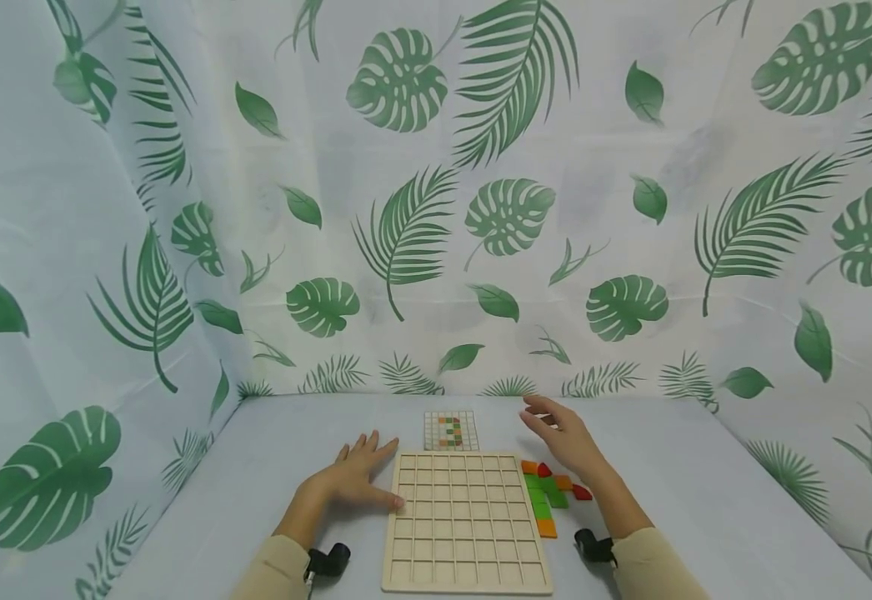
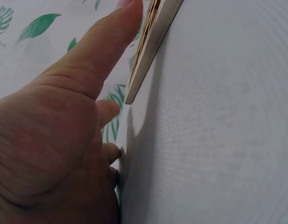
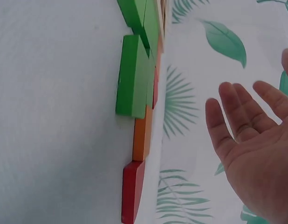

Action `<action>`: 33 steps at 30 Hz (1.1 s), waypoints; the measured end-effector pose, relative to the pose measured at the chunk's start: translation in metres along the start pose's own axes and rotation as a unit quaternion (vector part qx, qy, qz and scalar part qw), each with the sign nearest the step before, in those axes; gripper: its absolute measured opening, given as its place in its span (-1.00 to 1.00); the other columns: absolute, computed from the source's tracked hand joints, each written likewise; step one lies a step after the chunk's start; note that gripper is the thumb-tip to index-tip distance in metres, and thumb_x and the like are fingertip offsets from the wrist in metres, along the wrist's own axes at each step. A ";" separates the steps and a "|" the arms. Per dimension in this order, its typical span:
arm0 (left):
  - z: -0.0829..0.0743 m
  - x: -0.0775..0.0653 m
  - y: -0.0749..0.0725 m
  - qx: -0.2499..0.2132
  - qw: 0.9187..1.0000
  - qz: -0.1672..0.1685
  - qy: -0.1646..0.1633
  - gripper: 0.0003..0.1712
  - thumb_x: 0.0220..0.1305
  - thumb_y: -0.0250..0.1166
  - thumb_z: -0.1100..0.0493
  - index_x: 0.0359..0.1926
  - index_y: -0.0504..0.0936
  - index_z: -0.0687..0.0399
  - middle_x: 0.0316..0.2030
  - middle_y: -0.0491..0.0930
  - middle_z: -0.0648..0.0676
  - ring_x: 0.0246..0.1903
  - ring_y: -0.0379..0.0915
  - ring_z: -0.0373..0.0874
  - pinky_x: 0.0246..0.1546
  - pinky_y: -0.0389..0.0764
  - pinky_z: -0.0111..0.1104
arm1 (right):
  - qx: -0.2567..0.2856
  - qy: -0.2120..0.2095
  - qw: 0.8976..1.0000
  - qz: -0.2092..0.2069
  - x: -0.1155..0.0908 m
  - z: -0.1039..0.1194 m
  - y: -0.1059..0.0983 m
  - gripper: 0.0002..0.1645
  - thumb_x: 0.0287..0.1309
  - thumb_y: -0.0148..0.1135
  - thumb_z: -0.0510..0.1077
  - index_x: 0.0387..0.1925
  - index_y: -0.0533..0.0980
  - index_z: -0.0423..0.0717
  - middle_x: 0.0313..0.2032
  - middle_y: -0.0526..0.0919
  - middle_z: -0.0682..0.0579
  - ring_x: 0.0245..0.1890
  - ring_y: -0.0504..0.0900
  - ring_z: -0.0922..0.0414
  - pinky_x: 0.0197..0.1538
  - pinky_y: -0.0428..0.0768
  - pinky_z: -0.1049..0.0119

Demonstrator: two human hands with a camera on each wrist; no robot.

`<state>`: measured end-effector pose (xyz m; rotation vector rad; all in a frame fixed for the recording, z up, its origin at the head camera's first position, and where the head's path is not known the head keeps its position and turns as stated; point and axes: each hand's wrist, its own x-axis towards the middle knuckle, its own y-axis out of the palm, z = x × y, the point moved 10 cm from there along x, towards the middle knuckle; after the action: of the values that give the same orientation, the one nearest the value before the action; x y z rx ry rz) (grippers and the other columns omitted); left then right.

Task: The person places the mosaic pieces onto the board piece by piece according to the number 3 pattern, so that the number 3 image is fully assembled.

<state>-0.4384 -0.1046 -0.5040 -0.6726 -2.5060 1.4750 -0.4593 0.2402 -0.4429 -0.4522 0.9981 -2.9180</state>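
- Head view: your empty left hand [image 1: 353, 479] spreads, thumb over the squarish board [image 1: 461, 529].
- Its sides point away from you.
- Your empty right hand [image 1: 567, 437] hangs relaxed.

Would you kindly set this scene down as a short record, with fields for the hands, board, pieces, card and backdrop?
Left hand: fingers spread, thumb at the board's left edge
Right hand: raised, holding nothing
Board: wooden, divided into square cells, on the table
Pieces: green, orange and red, grouped by the board's right edge
Card: printed grid with coloured pattern, beyond the board
Backdrop: white with green leaves
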 end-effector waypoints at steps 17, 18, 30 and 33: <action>0.002 0.000 0.003 0.012 1.000 0.005 -0.016 0.33 -0.08 0.52 -0.52 0.63 0.21 -0.14 0.65 -0.17 0.35 0.65 -0.35 0.33 0.60 -0.26 0.27 | -0.025 0.037 0.997 0.067 -0.003 -0.016 0.011 -0.57 0.36 0.38 -0.04 0.16 0.65 -0.14 -0.03 0.72 0.01 -0.15 0.57 0.09 -0.12 0.61 0.28; 0.002 0.000 0.003 0.012 1.000 0.005 -0.016 0.33 -0.09 0.52 -0.52 0.63 0.21 -0.14 0.65 -0.17 0.35 0.65 -0.35 0.33 0.60 -0.26 0.27 | -0.026 0.043 0.996 0.071 -0.004 -0.017 0.012 -0.58 0.34 0.39 -0.06 0.15 0.66 -0.14 -0.04 0.72 0.01 -0.16 0.56 0.09 -0.14 0.61 0.28; 0.002 -0.001 0.002 0.014 1.000 0.001 -0.016 0.33 -0.08 0.53 -0.51 0.62 0.22 -0.12 0.65 -0.16 0.36 0.65 -0.33 0.34 0.59 -0.25 0.28 | -0.074 0.067 0.988 0.119 -0.012 -0.024 0.022 -0.84 0.17 0.52 -0.15 -0.20 0.76 -0.07 -0.26 0.66 0.05 -0.31 0.50 0.08 -0.29 0.54 0.26; 0.000 0.000 0.002 0.011 1.000 0.002 -0.015 0.32 -0.08 0.52 -0.51 0.62 0.22 -0.13 0.65 -0.16 0.36 0.65 -0.34 0.33 0.60 -0.26 0.27 | -0.093 0.058 0.986 0.123 -0.013 -0.023 0.024 -0.87 0.14 0.53 -0.20 -0.24 0.76 -0.06 -0.27 0.67 0.08 -0.32 0.50 0.10 -0.29 0.54 0.26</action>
<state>-0.4376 -0.1041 -0.5062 -0.6566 -2.5084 1.5232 -0.4550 0.2368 -0.4781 -0.1496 1.2488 -2.6705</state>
